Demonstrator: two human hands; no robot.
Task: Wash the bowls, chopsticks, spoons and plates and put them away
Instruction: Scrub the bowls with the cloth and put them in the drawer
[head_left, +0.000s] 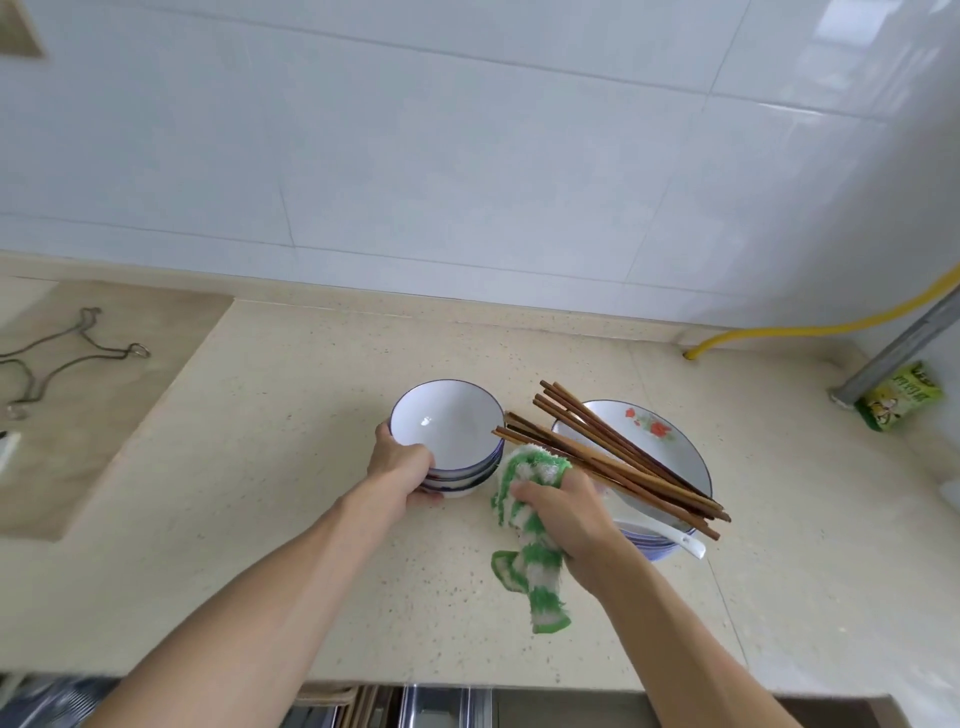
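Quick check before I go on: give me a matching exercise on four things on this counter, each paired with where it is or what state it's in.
Things:
1. stack of bowls
2. chopsticks
3. green-and-white cloth
4. white spoon

States:
A. bunched in the right hand
B. lying across the flowered plate
C. gripped at the side by the left hand
D. resting at the plate's near edge, under the chopsticks

Pairs: 1-C, 2-B, 3-A, 4-D
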